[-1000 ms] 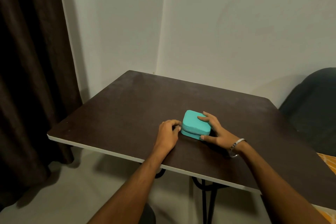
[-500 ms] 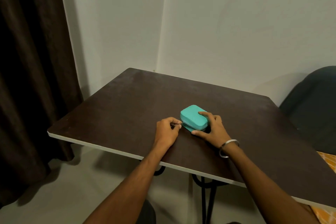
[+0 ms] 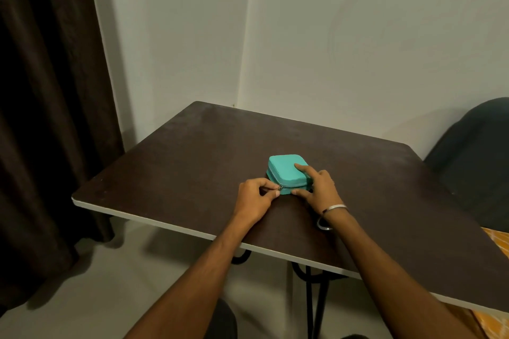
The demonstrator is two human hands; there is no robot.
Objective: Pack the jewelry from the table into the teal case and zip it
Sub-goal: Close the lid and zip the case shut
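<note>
Teal case aside, the biggest thing before me is the dark bench, pushed into a pale wall corner, with a dark curtain hanging to my left and a dark chair back at my right. Nothing lies between my hands and the case. It sits lid-down and closed near the middle of the bench, toward my side, its longer sides running away from me and slightly left; what is inside I cannot see. My right hand steadies it, forefinger laid flat on the lid and thumb against the near side, a metal bangle on that wrist. My left hand has its grip pinched tight on the zipper pull at the case's near left corner.
</note>
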